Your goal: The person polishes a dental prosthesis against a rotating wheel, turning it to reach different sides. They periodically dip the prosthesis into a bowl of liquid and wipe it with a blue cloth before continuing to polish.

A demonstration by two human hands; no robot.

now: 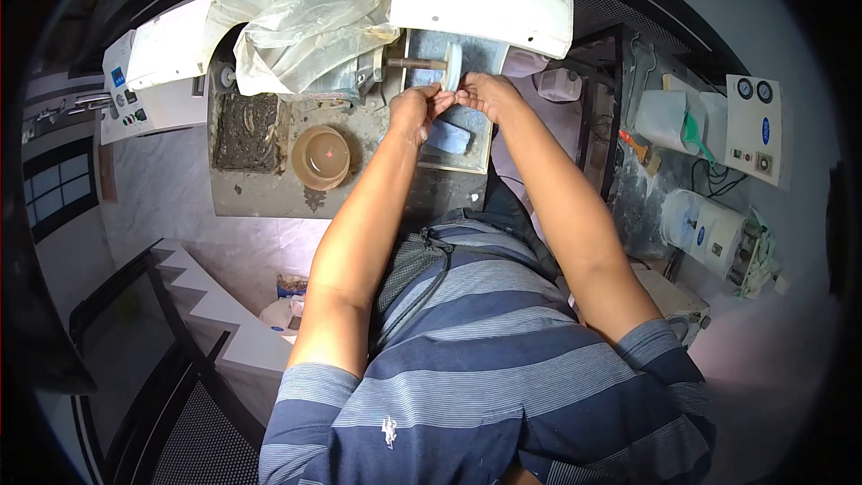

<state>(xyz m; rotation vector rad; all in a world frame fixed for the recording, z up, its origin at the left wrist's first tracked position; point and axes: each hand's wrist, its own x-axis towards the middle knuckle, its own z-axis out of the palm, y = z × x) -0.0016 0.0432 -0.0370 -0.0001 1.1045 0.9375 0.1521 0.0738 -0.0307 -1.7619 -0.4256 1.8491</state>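
Both hands, the left hand [415, 110] and right hand [485, 92], were closed together on a small piece pressed against the polishing wheel [452, 66] at the far bench, mid-polish, needing steady pressure next.

**Hidden, cut off, unreadable**

Left hand [415, 110] and right hand [483, 92]: fingertips pressed together just below the white wheel [453, 66]; whatever sits between them is too small to tell, and the grip itself cannot be read.

Wheel's lower edge covered by the fingers. Its spindle [415, 63] runs left and vanishes under the crumpled plastic sheet [310, 18], which hides the machine body behind it.

Blue block [449, 136]: partly behind the left wrist.

Brown bowl [321, 156]: contents blurred.

Control panel [752, 126] at right: dial faces and labels too small to read.

Striped shirt [485, 368]: cut off by the lower edge. Fisheye rim blacks out all corners.
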